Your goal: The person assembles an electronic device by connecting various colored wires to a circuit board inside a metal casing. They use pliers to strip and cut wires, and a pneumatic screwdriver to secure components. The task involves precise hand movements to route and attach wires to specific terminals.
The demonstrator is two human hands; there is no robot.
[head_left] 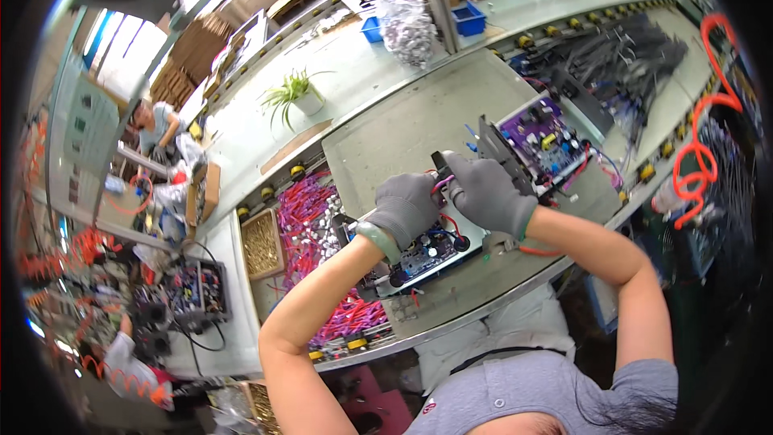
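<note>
Both my hands wear grey gloves and meet above an electronic unit [431, 256] with a dark circuit board in a light metal frame. My left hand [405, 209] is closed, its fingertips at purple and red wires [442, 184] that run between the hands. A small black part [440, 163] sticks up at the thumb and forefinger of my right hand [493, 196], which is closed around it. My fingers hide the wire ends. Right of my right hand lies a second unit with a purple circuit board [541, 137] and an upright black panel [503, 149].
Purple and red wires [310, 217] are heaped on the left, beside a box of brass-coloured parts [262, 243]. Black cables [620, 60] lie at the far right. A potted plant [306, 98] stands beyond the tray; an orange coiled hose [699, 149] hangs right. Other people work at far left.
</note>
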